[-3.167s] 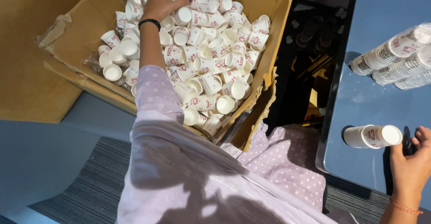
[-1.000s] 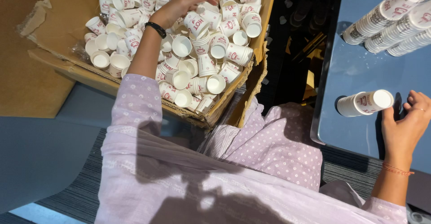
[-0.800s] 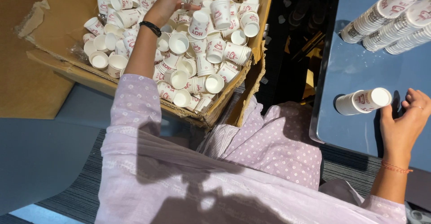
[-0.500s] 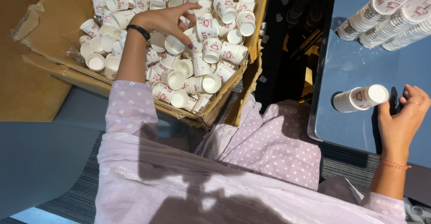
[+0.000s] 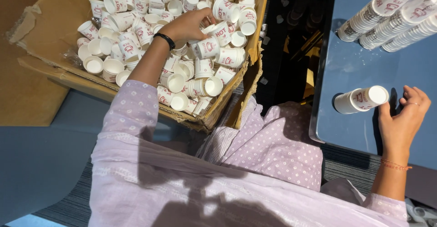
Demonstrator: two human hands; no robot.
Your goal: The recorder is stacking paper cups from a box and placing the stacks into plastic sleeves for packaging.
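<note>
An open cardboard box (image 5: 54, 8) at the upper left is filled with several loose white paper cups (image 5: 218, 56) with red print. My left hand (image 5: 186, 25), a black band on its wrist, reaches into the pile, and its fingers curl around a paper cup (image 5: 208, 26) near the box's right side. My right hand (image 5: 403, 117) rests on the blue table (image 5: 359, 58) with fingers apart and holds nothing. Its thumb lies just right of a short stack of cups (image 5: 362, 99) that lies on its side.
Three long stacks of nested cups (image 5: 387, 13) lie on the table's far right. A dark gap (image 5: 296, 40) separates box and table. My lap in lilac dotted cloth (image 5: 268, 149) fills the bottom. A brown flap (image 5: 22, 90) sits left.
My left hand has drawn back from the far end of the box toward its middle and closed on a cup. My right hand has stayed beside the short stack.
</note>
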